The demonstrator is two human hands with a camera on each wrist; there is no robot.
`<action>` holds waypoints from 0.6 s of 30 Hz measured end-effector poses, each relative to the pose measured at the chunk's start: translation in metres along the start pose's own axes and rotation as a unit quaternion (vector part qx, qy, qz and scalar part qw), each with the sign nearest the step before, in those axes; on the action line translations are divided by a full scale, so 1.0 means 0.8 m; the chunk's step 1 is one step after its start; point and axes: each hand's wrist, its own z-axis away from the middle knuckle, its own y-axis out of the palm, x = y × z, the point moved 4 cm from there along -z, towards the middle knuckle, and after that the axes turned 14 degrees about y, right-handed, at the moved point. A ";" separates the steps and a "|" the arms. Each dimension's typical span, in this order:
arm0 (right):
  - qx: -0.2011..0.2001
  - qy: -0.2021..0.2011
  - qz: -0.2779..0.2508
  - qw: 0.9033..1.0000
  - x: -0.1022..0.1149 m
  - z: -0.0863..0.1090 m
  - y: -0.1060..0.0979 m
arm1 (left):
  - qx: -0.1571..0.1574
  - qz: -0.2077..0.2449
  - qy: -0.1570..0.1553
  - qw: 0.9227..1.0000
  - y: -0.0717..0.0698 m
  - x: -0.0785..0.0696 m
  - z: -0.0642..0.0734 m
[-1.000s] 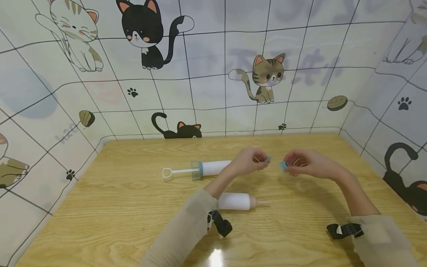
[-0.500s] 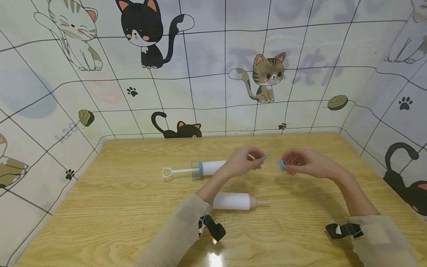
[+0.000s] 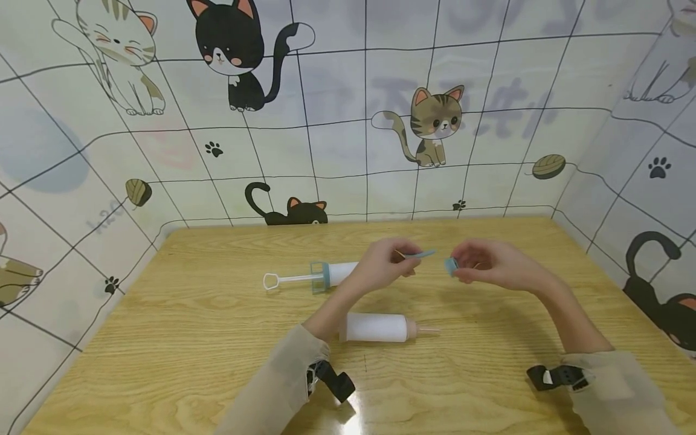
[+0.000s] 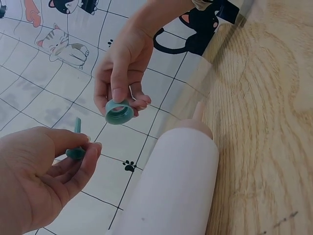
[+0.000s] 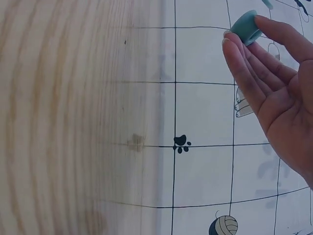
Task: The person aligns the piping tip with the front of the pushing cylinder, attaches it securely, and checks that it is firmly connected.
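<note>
My left hand pinches a small teal nozzle with a thin spout and a wider base between thumb and fingers. In my right hand, thumb and fingertips grip a teal screw ring, its open end and inner ridges showing in the left wrist view. The two parts are apart, held above the table. Partly behind my left hand lies a white-barrelled syringe with a teal collar, a clear square flange and a white loop-ended plunger. Nearer me is a white barrel with a beige cap and slim nozzle.
The wooden table meets a cat-patterned grid backdrop at its far edge, and the same backdrop rises at both sides. Black camera straps sit on my sleeves. The beige-capped barrel lies beneath my left forearm's inner side.
My left hand has drawn left with the nozzle, which now lies flatter. My right hand has shifted slightly left with the ring. More of the beige-capped barrel shows.
</note>
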 end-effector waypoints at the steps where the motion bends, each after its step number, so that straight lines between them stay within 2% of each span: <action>1: 0.001 -0.005 -0.005 1.000 0.002 -0.001 0.001 | 0.000 0.000 0.001 1.000 -0.001 -0.001 0.002; 11: -0.004 -0.033 -0.032 0.999 0.014 -0.001 0.007 | 0.009 -0.021 0.033 0.999 -0.010 -0.016 0.020; 18: -0.007 -0.052 -0.048 0.998 0.023 0.000 0.013 | 0.015 -0.008 0.047 0.999 -0.013 -0.025 0.030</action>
